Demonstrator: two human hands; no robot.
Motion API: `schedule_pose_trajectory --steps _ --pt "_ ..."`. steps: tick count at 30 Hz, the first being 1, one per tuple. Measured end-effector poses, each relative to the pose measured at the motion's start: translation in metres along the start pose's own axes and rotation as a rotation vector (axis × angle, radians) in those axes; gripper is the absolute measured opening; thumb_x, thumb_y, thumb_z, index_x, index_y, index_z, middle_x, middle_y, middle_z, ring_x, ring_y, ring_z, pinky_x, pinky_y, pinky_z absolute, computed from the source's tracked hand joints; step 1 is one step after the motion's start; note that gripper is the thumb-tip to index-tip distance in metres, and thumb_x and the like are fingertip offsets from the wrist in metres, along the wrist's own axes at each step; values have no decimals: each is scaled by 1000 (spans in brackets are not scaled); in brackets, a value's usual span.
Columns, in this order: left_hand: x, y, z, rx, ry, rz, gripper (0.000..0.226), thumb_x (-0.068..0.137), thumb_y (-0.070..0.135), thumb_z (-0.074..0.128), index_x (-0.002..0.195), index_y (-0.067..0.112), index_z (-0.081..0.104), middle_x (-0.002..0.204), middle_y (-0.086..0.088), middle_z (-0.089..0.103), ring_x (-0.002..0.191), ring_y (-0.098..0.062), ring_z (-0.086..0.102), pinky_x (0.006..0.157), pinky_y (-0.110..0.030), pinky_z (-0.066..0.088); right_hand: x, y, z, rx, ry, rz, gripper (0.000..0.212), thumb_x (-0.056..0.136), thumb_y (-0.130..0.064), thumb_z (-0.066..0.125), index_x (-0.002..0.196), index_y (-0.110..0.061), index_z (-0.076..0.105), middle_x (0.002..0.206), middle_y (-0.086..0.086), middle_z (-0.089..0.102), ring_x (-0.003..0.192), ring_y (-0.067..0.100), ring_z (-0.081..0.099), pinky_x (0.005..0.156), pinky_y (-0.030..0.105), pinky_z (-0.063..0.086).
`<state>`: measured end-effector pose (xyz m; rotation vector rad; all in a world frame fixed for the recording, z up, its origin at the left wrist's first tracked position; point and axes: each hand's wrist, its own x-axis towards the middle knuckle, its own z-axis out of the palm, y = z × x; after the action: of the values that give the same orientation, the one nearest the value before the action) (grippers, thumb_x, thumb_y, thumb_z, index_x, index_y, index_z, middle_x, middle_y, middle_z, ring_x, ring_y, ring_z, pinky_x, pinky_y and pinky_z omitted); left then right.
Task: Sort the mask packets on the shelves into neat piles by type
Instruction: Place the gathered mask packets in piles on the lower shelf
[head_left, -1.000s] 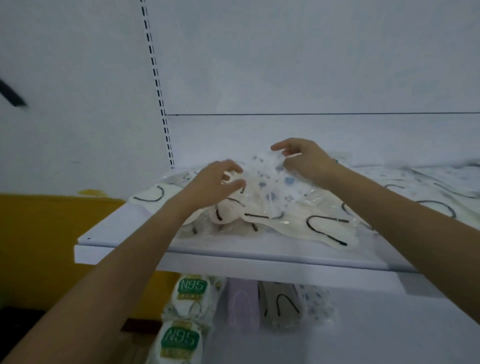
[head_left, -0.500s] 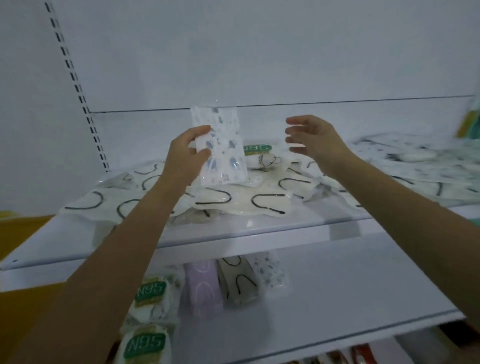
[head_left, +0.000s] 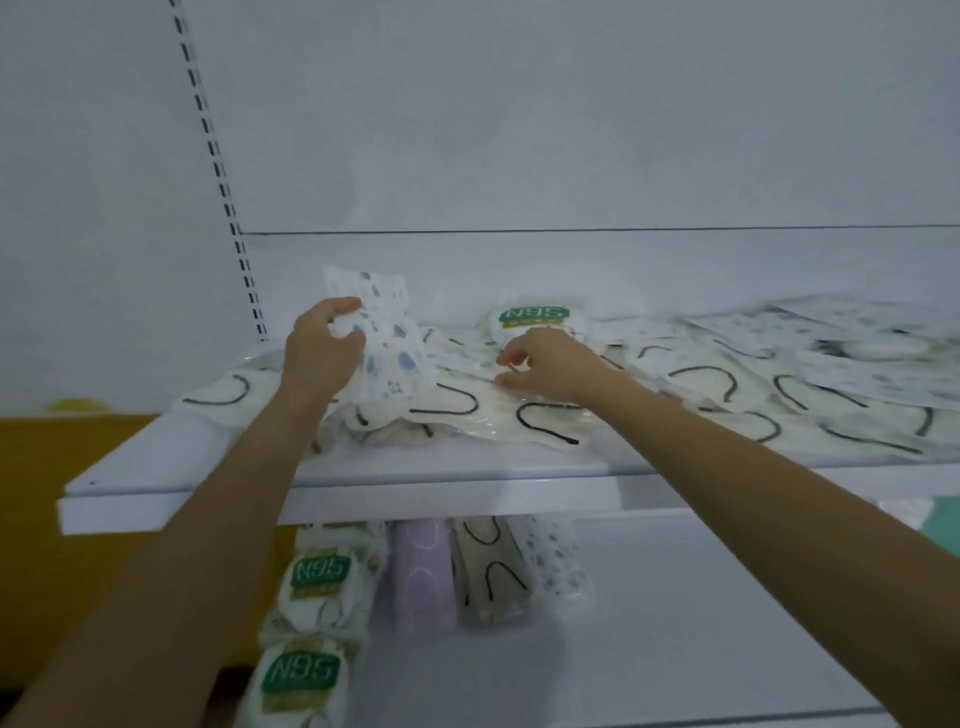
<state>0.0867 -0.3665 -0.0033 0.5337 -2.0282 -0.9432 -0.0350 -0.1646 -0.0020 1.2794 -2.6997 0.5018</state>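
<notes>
So, L hand (head_left: 322, 356) is clamped on a blue-spotted pkt (head_left: 389, 343), fingers curled onto its left edge. The pkt is held upright, a bit tilted. Its top edge sticks up above the knuckles & its lower end hangs just over the pile. Most of the pkt lies to the right of the grip.

R hand (head_left: 550, 364) is down on the pile, palm down, fingers curled w/ tips touching clear wrap. Can't tell if it pinches a pkt or only touches. The 2 hands are near each other, not touching.

The pile is on the upper shelf (head_left: 156, 457). It's mostly cream black-loop pkts (head_left: 545, 423), overlapping every which way from the left end to the right edge of view. An N95 pkt (head_left: 535, 316) w/ green label lies at the back, just beyond R hand. More spotted pkts (head_left: 857, 332) lie far right, blurred.

Lower shelf (head_left: 675, 623), left part:
- 2 stacked-up N95 pkts (head_left: 319, 577), one nearer the front than the other.
- Beside them, in a row: a lilac pkt (head_left: 421, 577), a cream looped pkt (head_left: 491, 577) & a spotted lower pkt (head_left: 556, 566).

A slotted upright (head_left: 228, 197) runs up the back wall at left. A yellow panel (head_left: 52, 493) shows far left.
</notes>
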Motion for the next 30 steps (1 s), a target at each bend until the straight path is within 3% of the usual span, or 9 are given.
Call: schedule_pose_trajectory --steps 4,9,14,16,18,21,23,27,30 --pt "-9 -6 -8 0 5 -40 36 90 1 50 125 8 55 133 -6 51 122 -17 45 88 -9 29 18 -7 14 -173 2 91 29 85 -40 58 103 -19 67 107 1 63 100 22 58 75 30 46" --pt "-19 -9 -4 -1 -42 -56 37 91 4 52 128 6 52 136 -8 50 127 -20 44 100 -19 30 22 -16 16 -245 140 45 22 89 -23 48 95 -13 67 101 6 61 93 28 59 66 29 38" --pt "-22 -2 0 -81 -90 -55 39 93 27 54 130 11 51 136 -3 48 125 -17 45 104 -24 32 15 -44 7 232 396 21 21 88 -23 54 89 -9 69 97 6 64 89 23 59 71 30 42" --pt "-24 2 3 -170 -122 -87 46 92 40 52 131 15 49 136 -2 48 124 -18 47 106 -40 38 13 -59 13 354 381 -7 18 87 -23 56 80 -10 67 89 2 66 82 17 58 70 26 42" --pt "-25 4 4 -200 -117 -108 49 92 45 50 132 16 48 136 -3 49 123 -19 47 104 -45 40 10 -68 22 442 349 2 17 87 -21 57 73 -13 63 76 -1 63 71 11 54 66 23 39" --pt "-26 1 2 -154 -77 -134 47 96 38 46 135 12 44 141 -4 43 128 -20 42 108 -42 36 8 -66 24 699 382 111 28 89 -18 56 61 -15 52 59 -4 49 56 6 42 56 22 34" --pt "-26 -4 -2 -93 -14 -131 45 97 32 43 136 10 43 142 -6 41 130 -19 39 109 -32 30 5 -60 21 832 435 198 32 90 -19 55 58 -19 48 56 -8 44 54 5 39 54 21 32" --pt "-23 -9 -13 -83 47 -122 42 98 28 41 135 9 44 142 -5 42 131 -18 39 104 -27 29 2 -52 11 943 483 262 20 92 -18 53 74 -11 53 59 -5 41 54 9 36 53 22 32" --pt "-24 -7 -15 -170 -2 -112 41 97 32 44 133 12 47 138 -4 46 128 -18 43 108 -32 33 -2 -59 10 942 500 237 19 92 -19 53 74 -12 56 60 -7 45 55 5 39 53 16 34"
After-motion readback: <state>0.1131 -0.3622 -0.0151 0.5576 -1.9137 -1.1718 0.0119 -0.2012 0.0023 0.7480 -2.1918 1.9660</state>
